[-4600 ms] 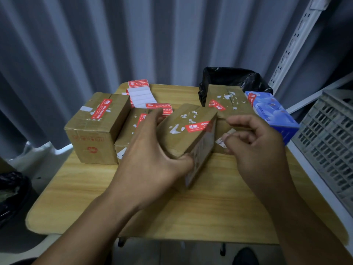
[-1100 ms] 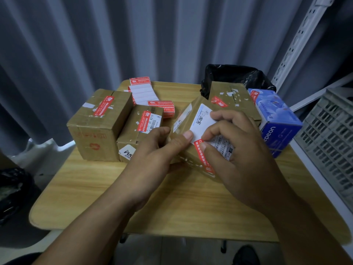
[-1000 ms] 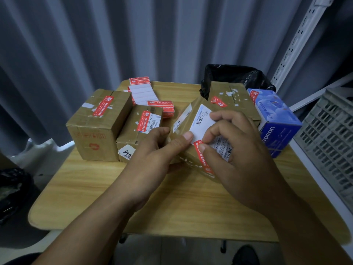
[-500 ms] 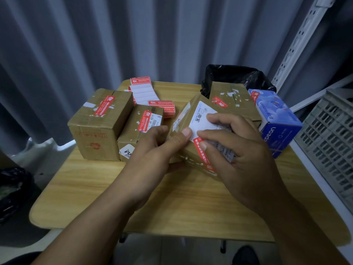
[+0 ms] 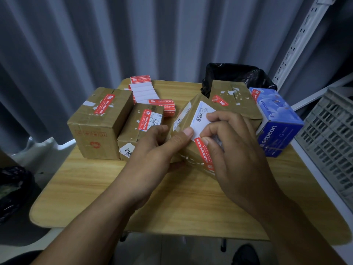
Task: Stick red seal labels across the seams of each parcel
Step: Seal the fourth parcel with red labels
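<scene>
On table (image 5: 95,188): left hand (image 5: 152,150) grips tilted brown parcel (image 5: 192,153); right hand (image 5: 238,150) pinches red seal label (image 5: 205,155) on it.

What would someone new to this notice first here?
Two hands meet over the wooden table: the left hand grips a tilted cardboard parcel while the right hand holds a red seal label against its side. A bright blue sepeon box stands at its right edge.

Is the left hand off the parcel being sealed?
No, the left hand grips the tilted parcel, thumb on its white label; the right hand holds down the red seal.
</scene>
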Demonstrator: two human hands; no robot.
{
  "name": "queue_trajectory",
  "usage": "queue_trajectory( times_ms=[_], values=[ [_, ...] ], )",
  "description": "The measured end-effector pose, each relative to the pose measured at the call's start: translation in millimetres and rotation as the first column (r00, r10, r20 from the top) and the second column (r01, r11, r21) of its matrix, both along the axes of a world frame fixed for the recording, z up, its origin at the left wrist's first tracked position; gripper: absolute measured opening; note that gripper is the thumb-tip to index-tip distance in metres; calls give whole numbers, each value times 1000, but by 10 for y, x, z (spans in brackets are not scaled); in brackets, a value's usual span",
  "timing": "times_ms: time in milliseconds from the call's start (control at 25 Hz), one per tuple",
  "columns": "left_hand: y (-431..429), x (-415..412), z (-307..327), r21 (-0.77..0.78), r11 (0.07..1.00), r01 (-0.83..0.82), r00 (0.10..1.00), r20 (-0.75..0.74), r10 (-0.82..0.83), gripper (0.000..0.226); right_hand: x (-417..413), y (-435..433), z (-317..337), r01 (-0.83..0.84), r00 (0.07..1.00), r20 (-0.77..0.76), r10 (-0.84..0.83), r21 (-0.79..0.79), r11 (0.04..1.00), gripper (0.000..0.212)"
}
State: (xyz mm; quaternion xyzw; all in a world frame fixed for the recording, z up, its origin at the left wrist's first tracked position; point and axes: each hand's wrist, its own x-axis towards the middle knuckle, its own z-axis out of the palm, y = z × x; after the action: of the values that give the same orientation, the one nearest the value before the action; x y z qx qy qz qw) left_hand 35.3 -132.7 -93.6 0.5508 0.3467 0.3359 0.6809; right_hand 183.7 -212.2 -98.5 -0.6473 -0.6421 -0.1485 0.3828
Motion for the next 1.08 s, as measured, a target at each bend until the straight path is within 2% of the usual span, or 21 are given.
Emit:
queue_trajectory(
  times_ms=[320, 520, 720, 1080],
  values=[
    [19, 1, -19, -26, 1000, -11, 1000, -12, 11, 72, 1, 0, -17, -5, 1000, 3, 5, -21, 1000, 10],
    [20, -5, -14, -20, 1000, 2, 1000, 1, -2, 68, 0, 7, -22, -9, 1000, -4, 9, -19, 1000, 10],
    [56, -8, -53, -16, 1000, -7, 1000, -16, 7, 79, -2, 7, -30, -11, 1000, -13, 11, -12, 1000, 8],
    [87, -8, -92, -23, 1000, -4, 1000, -12, 4, 82, -2, 15, -36, -21, 1000, -14, 20, -16, 1000, 5]
  ],
)
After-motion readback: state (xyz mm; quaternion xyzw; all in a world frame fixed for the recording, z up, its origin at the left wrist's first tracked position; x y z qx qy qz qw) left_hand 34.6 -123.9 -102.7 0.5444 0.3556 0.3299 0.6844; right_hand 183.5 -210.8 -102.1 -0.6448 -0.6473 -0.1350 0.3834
